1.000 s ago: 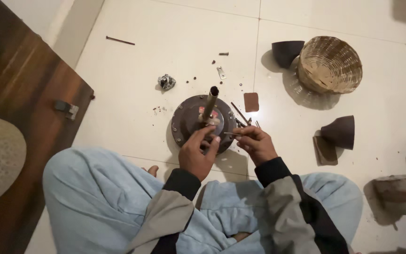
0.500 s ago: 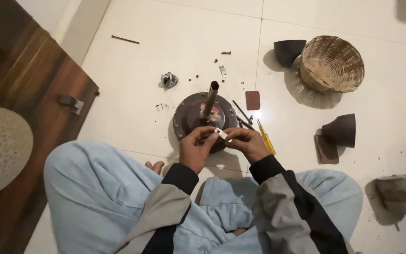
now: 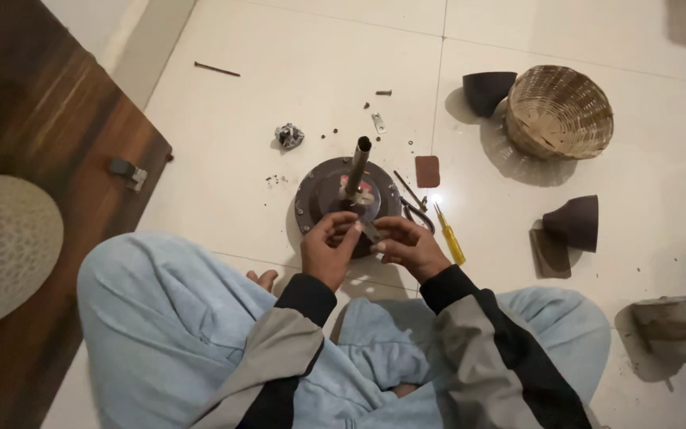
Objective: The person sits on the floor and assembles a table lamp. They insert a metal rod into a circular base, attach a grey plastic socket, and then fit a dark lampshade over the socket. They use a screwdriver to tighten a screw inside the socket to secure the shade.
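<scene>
Head view: left hand [image 3: 325, 253] and right hand [image 3: 410, 248] fingers pinched narrow on small metal piece [image 3: 368, 231], beside round base [image 3: 315, 195].

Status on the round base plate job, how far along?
Apparent stage: the round dark metal base plate with upright tube sits stripped on the tiles. In hand: left hand and right hand pinch a small pale part. Left: loose screws and the yellow-handled screwdriver lie unused.
</scene>
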`<state>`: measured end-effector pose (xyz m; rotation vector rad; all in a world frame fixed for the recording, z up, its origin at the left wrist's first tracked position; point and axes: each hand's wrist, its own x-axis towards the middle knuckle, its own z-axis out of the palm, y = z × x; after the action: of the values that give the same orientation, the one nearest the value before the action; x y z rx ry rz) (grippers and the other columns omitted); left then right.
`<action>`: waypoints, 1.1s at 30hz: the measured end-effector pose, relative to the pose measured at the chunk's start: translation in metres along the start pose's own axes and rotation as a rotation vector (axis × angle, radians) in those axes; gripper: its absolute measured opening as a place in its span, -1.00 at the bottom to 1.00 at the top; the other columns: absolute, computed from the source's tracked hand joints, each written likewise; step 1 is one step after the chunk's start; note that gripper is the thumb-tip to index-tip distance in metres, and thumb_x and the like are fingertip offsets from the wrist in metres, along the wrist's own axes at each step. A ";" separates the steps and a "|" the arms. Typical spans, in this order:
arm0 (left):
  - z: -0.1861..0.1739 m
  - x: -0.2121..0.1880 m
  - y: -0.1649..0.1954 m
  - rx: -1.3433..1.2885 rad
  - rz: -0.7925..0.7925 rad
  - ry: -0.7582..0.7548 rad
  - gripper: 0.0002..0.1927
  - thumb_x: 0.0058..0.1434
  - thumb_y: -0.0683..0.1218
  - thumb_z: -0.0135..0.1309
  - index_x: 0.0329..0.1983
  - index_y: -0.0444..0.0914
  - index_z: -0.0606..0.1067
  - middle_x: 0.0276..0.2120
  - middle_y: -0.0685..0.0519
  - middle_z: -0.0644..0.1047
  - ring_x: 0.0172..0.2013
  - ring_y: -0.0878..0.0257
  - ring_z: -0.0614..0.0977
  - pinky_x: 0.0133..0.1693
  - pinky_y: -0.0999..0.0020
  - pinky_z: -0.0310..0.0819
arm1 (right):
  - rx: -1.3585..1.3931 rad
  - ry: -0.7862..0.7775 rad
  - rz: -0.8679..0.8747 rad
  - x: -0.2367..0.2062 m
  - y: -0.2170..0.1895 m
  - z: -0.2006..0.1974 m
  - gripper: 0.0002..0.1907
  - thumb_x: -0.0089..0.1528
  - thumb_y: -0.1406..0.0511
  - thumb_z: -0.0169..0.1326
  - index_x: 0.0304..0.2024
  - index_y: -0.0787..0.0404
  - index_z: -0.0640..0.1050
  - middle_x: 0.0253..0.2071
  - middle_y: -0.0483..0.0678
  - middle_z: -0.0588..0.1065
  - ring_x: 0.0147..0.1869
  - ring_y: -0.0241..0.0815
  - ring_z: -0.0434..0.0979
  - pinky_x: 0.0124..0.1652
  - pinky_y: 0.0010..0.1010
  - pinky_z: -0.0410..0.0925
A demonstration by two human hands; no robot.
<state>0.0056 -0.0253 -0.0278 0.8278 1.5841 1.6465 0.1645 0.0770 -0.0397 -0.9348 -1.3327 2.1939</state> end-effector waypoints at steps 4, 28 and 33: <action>-0.001 0.000 -0.006 0.020 0.036 -0.013 -0.76 0.27 -0.13 0.20 -0.02 -0.29 0.59 -0.23 0.08 0.67 -0.23 0.41 0.67 -0.21 0.49 0.54 | 0.013 0.081 -0.059 0.004 0.008 -0.006 -0.64 0.21 0.41 0.21 0.08 0.28 0.55 -0.18 -0.07 0.57 -0.12 -0.22 0.62 -0.19 -0.40 0.46; 0.002 0.004 0.000 0.090 0.041 0.217 -0.77 0.28 -0.14 0.14 -0.01 -0.25 0.58 -0.29 0.08 0.69 -0.37 0.40 0.65 -0.32 0.46 0.53 | 0.088 0.778 -0.138 0.005 -0.007 -0.008 -0.73 0.26 0.46 0.07 0.03 0.34 0.55 -0.20 0.06 0.57 -0.26 -0.17 0.58 -0.31 -0.42 0.48; 0.004 0.003 0.002 0.166 0.034 0.185 -0.74 0.24 -0.10 0.18 0.00 -0.19 0.59 -0.34 0.05 0.68 -0.37 0.31 0.68 -0.27 0.38 0.58 | -0.007 0.821 -0.213 -0.002 -0.010 -0.007 -0.70 0.22 0.49 0.04 0.02 0.33 0.54 -0.13 -0.01 0.58 -0.20 -0.18 0.63 -0.34 -0.42 0.45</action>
<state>0.0072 -0.0203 -0.0252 0.8084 1.8647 1.6728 0.1704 0.0849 -0.0323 -1.4052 -0.9656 1.3818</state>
